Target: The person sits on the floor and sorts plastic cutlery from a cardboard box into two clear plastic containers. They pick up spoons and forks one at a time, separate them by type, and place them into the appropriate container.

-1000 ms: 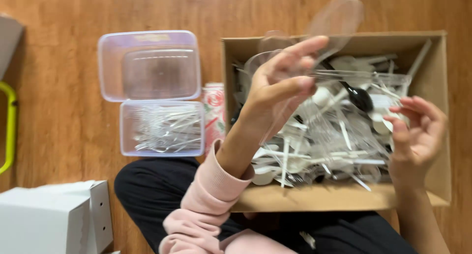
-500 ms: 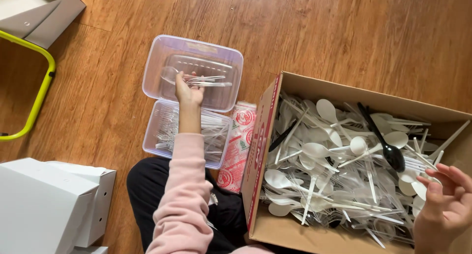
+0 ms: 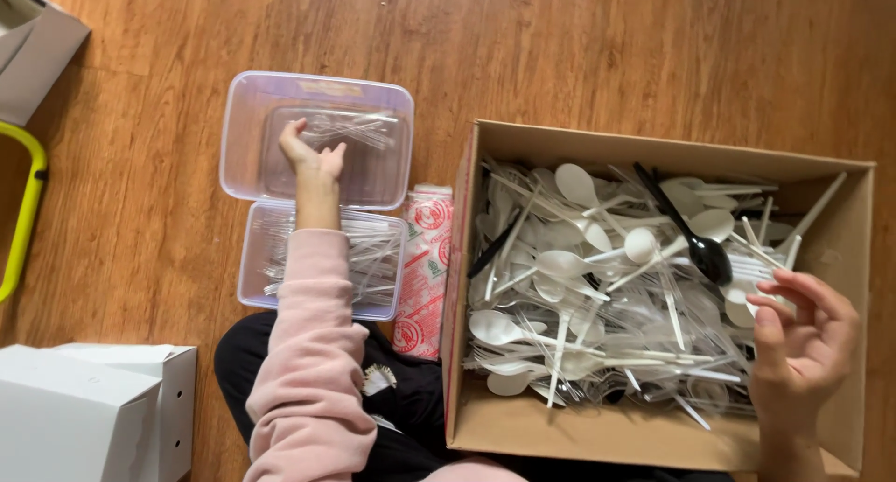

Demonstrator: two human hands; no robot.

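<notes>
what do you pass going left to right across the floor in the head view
yellow-green bar → white box → two clear plastic tubs with the left hand over the farther one → red and white packet → cardboard box of plastic cutlery → right hand

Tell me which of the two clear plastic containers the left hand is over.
The left hand is over the farther, larger clear container, holding few pieces; the nearer one, under the pink sleeve, is packed with clear cutlery.
</notes>
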